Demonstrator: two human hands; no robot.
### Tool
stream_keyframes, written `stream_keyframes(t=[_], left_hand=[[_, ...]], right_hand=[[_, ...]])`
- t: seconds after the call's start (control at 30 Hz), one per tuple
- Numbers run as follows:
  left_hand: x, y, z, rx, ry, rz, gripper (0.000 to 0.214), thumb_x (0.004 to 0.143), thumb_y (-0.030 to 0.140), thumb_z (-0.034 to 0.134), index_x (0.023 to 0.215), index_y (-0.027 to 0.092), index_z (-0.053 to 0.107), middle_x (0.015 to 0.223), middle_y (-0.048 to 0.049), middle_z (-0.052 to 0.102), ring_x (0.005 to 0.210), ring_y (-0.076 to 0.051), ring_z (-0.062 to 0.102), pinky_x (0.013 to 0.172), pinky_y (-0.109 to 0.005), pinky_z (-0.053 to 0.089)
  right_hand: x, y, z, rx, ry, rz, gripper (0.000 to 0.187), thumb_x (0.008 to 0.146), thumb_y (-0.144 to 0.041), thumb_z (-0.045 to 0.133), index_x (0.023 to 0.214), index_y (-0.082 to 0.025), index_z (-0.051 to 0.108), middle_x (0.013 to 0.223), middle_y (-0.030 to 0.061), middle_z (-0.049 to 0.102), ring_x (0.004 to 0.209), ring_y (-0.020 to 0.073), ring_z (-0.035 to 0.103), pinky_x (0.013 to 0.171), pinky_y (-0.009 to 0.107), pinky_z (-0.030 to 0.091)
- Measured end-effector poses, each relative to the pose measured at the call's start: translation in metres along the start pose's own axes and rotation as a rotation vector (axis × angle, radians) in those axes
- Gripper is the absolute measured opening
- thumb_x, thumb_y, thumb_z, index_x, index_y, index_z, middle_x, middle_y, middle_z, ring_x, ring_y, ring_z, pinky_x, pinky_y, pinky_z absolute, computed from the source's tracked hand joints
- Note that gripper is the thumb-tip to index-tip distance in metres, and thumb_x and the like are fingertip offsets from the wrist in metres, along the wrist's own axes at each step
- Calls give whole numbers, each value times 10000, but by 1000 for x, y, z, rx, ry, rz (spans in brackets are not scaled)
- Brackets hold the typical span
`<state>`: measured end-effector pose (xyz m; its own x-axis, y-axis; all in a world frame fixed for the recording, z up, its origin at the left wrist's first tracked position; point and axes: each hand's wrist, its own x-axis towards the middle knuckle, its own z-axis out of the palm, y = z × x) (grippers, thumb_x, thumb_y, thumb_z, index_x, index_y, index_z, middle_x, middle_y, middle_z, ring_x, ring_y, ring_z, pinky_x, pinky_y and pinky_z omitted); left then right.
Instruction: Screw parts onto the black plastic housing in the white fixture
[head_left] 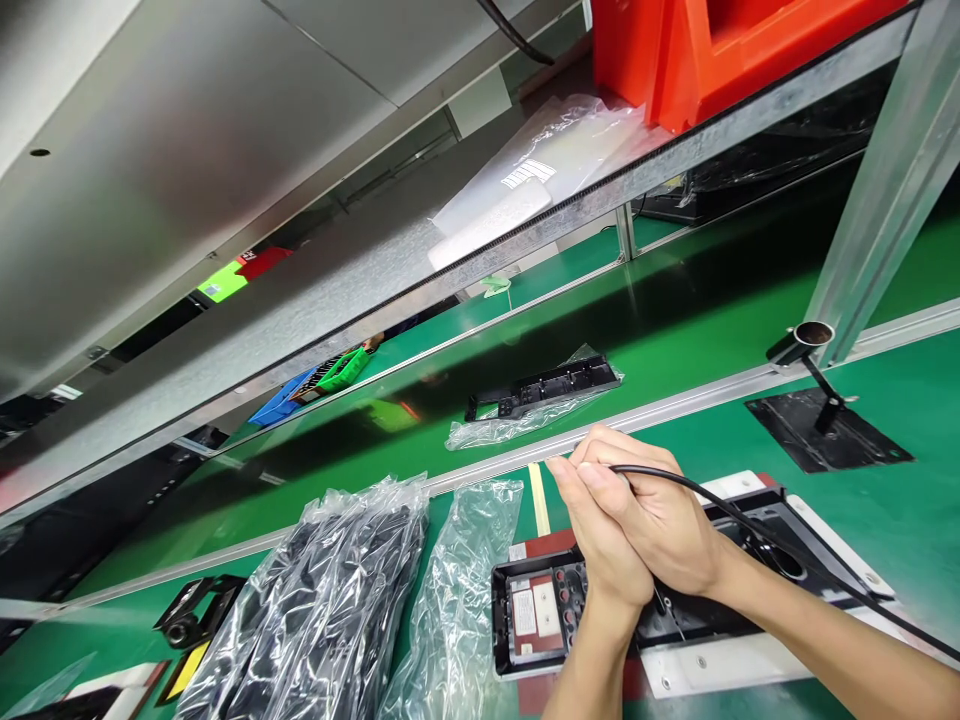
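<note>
Both my hands are pressed together above a black plastic housing (pixel 506 640). Between the thumb and fingers of my right hand (pixel 671 525) runs a black cable (pixel 701 486), which trails over the wrist to the lower right. My left hand (pixel 604 545) is closed against the right one, its fingertips bunched; what they grip is hidden. The housing lies face down or open side up, I cannot tell which, on a white and brown-red fixture (pixel 697 665). My hands and forearms cover its middle.
Left of the housing lie a crumpled clear bag (pixel 457 590) and bagged black parts (pixel 322 600). A black stand with a metal tube (pixel 814 335) rises at right. Behind is a black tray-like part (pixel 562 385) on plastic. An overhead shelf (pixel 315 350) carries a red bin (pixel 675 70).
</note>
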<state>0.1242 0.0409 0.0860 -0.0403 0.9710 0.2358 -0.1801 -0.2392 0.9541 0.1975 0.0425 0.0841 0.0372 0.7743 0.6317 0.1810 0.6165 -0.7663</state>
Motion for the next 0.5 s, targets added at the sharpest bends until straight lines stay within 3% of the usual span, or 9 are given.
stream_keyframes(t=[0.5], left_hand=[[2,0,1,0,26,-4,665,961,790,335,694,222,555,716,-30,569,672,-175,520,713,-321,522]], right_hand=[[-1,-1,0,-39,10,-9,396,1089,-348,416,749,-184,537,795,26,541,759,150,491,705,325,392]])
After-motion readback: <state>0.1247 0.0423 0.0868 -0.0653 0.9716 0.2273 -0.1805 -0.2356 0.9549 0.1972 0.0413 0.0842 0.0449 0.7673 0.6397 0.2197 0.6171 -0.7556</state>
